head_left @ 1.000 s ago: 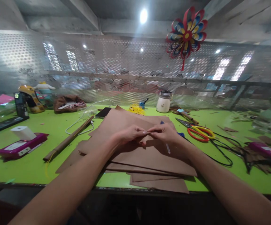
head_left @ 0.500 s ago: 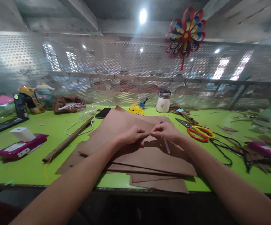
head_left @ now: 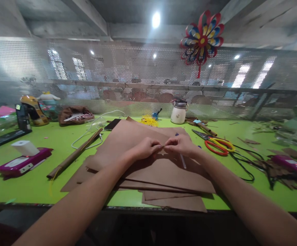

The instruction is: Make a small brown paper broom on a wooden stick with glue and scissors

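From my remote seat I'm watching the left hand [head_left: 148, 149] and right hand [head_left: 180, 145] pinching a tiny piece [head_left: 163, 147], possibly paper, between them above the brown sheets [head_left: 169, 172]. I'm judging it light, flimsy, easily torn, best held by its ends.

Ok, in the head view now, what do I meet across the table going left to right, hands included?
Purple socket block → brown tube → left hand → right hand → scissors → second purple block.
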The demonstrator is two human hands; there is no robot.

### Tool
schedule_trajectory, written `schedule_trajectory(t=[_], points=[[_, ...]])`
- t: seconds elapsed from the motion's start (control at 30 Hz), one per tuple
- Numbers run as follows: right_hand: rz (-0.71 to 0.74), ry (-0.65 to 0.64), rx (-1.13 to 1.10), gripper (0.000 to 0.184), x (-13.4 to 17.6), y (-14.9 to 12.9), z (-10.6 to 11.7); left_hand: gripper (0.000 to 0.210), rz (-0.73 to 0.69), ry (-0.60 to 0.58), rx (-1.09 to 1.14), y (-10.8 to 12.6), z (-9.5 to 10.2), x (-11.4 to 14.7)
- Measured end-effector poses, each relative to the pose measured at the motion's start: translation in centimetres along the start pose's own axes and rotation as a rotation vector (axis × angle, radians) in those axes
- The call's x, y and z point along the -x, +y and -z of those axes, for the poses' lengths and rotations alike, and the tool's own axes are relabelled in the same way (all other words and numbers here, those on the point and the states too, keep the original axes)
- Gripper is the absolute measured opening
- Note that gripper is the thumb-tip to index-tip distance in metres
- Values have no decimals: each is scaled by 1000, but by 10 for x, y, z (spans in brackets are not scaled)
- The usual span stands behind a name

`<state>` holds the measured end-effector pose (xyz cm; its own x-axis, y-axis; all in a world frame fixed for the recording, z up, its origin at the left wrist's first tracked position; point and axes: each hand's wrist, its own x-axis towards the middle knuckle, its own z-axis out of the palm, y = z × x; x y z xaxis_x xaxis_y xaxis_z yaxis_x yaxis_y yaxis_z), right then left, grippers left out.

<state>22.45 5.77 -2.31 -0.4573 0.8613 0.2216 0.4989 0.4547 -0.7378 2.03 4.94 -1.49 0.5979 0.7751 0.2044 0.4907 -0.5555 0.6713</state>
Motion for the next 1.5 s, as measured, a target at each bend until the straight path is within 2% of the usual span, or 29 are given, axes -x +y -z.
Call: schedule_trajectory(t=[0.17,0.4,0.53,0.67,0.73,0.9,1.03,1.23,1.5], points=[[3,-37,3,21,2,-1,6,35,-17,-36,-16,1,-1,1],[-7,-82,-87,23,4,4,7,34,-62,-13,-74,4,-4,1],[85,-56,-2,22,1,7,3,33,-109,17,-132,4,-4,2],[156,5,24,26,-1,9,1,31,-94,48,-204,1,-4,0],[133,-26,-19,28,0,9,1,30,-91,32,-220,0,-4,-1],[-29,-176,-124,35,4,3,3,32,-119,22,-222,-1,-3,-1],[-22,-213,-207,37,4,5,7,35,-99,-27,-150,0,2,1],[-87,-186,-263,36,4,12,12,38,-13,-143,29,-7,11,1],[-120,-373,-370,44,6,11,19,29,105,-183,96,-9,13,-2]])
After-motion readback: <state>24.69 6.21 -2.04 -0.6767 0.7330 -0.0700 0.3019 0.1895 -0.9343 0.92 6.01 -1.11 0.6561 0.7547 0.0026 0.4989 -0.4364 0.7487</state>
